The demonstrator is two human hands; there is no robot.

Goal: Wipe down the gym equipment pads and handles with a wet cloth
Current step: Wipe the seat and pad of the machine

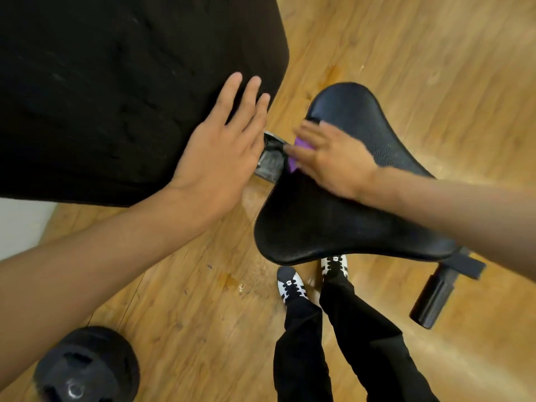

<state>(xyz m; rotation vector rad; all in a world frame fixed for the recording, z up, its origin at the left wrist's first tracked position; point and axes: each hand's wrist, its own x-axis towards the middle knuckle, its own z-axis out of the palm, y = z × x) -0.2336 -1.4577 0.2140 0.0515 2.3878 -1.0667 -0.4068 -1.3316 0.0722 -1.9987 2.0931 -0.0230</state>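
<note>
Slippage looked the likeliest trouble. The purple cloth (300,144) lay almost wholly hidden under the right hand (333,162), with only two scraps showing past the fingers. It sat at the edge of the seat pad (319,227), just beside the metal bracket (271,162). The right hand pressed it with fingers spread and fairly straight (blur made the fingertips hard to read), so nothing pinched the cloth. A hard stroke toward the bracket could, I judged, shove the cloth off the pad or snag it on the metal, and knuckles might scrape there too.

The left hand (214,146) lay flat and open on the big black back pad (101,97), fingers straight, gripping nothing. If that pad shifted on its mount, the brace would give.

Around them lay the wood floor (435,82), with a glossy patch near the black-and-white shoes (290,285) that may have been wet — a slipping risk. A black cylindrical handle (432,300) stuck out low past the seat's wide end. A round black disc-like object (87,367) sat at lower left, well apart. The right forearm crossed the seat pad — covering surface the cloth would need to reach.
</note>
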